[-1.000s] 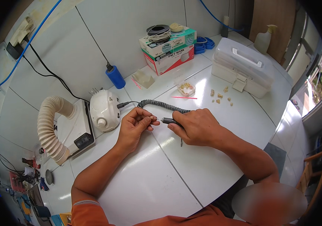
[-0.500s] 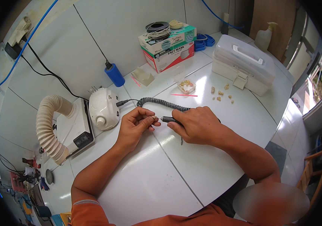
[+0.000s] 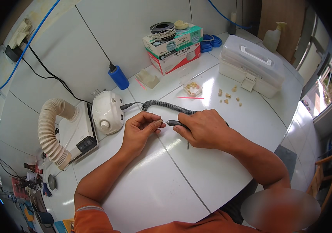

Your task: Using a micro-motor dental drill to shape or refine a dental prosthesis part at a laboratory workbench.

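My right hand grips a black rotary handpiece, its thin metal bit pointing left at the fingertips of my left hand. The left thumb and fingers are pinched together around something tiny, too small and hidden to make out. Bit tip and fingertips meet or nearly meet. A coiled grey cord runs behind the right hand from the white rounded control unit, which stands left of my left hand. Both hands are above the white tabletop.
Left stands a white machine with a ribbed beige hose. Behind the hands are a small clear box of yellowish bits, a pink stick and several loose tan pieces. Farther back are stacked mask boxes and a translucent case.
Both hands keep nearly the same pose. The fingers of my left hand have shifted slightly at the bit's tip; the whole view has moved a little.
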Motion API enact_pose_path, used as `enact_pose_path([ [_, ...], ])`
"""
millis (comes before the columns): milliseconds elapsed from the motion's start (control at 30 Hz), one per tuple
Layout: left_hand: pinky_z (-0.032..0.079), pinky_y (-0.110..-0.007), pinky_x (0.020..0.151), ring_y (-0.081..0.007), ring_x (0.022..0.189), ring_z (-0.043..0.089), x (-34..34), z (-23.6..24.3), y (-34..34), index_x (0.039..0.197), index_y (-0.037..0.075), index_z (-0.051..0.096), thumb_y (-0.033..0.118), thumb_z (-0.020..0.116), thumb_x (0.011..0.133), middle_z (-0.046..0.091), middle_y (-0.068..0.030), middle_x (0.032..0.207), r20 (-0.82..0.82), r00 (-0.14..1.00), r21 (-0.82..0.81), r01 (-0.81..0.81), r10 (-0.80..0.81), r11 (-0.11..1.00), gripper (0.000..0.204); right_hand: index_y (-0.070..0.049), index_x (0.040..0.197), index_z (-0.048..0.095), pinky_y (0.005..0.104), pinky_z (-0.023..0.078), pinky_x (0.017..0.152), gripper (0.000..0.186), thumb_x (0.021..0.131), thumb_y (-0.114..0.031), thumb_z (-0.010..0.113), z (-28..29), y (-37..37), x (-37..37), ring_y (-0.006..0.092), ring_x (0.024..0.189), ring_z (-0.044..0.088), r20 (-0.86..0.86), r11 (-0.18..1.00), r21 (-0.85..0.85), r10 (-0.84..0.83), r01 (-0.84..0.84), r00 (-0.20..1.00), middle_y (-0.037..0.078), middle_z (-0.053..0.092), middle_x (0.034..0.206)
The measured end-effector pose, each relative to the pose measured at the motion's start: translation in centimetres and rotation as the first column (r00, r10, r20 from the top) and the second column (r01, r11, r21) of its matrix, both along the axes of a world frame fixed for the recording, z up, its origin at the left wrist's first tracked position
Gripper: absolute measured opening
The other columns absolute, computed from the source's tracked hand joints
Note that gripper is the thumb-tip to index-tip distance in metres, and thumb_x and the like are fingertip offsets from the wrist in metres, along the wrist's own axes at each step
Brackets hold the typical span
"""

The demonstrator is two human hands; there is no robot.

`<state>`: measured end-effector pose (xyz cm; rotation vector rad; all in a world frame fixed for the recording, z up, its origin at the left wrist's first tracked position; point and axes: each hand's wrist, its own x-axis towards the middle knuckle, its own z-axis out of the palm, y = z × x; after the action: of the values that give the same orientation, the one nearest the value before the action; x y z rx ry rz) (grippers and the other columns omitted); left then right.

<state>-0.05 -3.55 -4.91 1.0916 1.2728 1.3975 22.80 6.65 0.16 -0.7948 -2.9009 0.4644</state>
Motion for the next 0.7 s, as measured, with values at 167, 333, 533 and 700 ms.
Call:
enact_pose_path([
  [167, 0.061, -0.027, 0.083, -0.0204, 0.101, 0.075, 0.4, 0.1, -0.1, 0.106, 0.001, 0.067, 0.003, 0.071, 0.099, 0.073, -0.0104, 0.106, 0.015, 0.999, 0.006, -0.029, 0.029, 1.0, 0.008, -0.008, 0.097, 0.065, 0.0488, 0.053, 0.06, 0.04, 0.107, -0.044, 0.051, 0.1, -0.2, 0.0, 0.035, 0.063, 0.07, 0.029, 1.0, 0.015, 0.003, -0.004, 1.0, 0.013, 0.068, 0.066],
  [333, 0.062, -0.028, 0.083, -0.0211, 0.1, 0.076, -0.1, 0.0, -0.2, 0.103, 0.001, 0.065, 0.001, 0.069, 0.1, 0.073, -0.0123, 0.106, 0.038, 0.999, 0.005, -0.011, 0.01, 1.0, 0.005, -0.008, 0.099, 0.066, 0.0482, 0.053, 0.06, 0.039, 0.107, -0.043, 0.05, 0.1, -0.3, -0.1, 0.035, 0.063, 0.07, 0.037, 1.0, 0.004, 0.003, -0.003, 0.999, 0.013, 0.069, 0.067],
  [533, 0.062, -0.028, 0.083, -0.0197, 0.096, 0.075, -0.5, 0.0, -0.1, 0.102, 0.002, 0.062, 0.001, 0.068, 0.101, 0.072, -0.013, 0.103, 0.05, 0.998, -0.007, 0.028, -0.028, 1.0, 0.006, -0.009, 0.097, 0.066, 0.0479, 0.053, 0.061, 0.04, 0.106, -0.044, 0.051, 0.2, -0.4, -0.2, 0.0342, 0.064, 0.07, 0.028, 1.0, 0.001, 0.002, -0.002, 1.0, 0.012, 0.069, 0.068],
  [700, 0.06, -0.028, 0.085, -0.0193, 0.096, 0.074, -0.5, -0.1, -0.2, 0.106, 0.0, 0.061, 0.003, 0.066, 0.102, 0.07, -0.0123, 0.106, 0.05, 0.998, 0.005, 0.029, -0.029, 1.0, 0.007, -0.009, 0.098, 0.067, 0.0488, 0.053, 0.064, 0.039, 0.106, -0.043, 0.051, 0.3, -0.3, 0.3, 0.0345, 0.065, 0.07, 0.005, 0.999, -0.033, -0.015, 0.015, 1.0, 0.013, 0.069, 0.068],
])
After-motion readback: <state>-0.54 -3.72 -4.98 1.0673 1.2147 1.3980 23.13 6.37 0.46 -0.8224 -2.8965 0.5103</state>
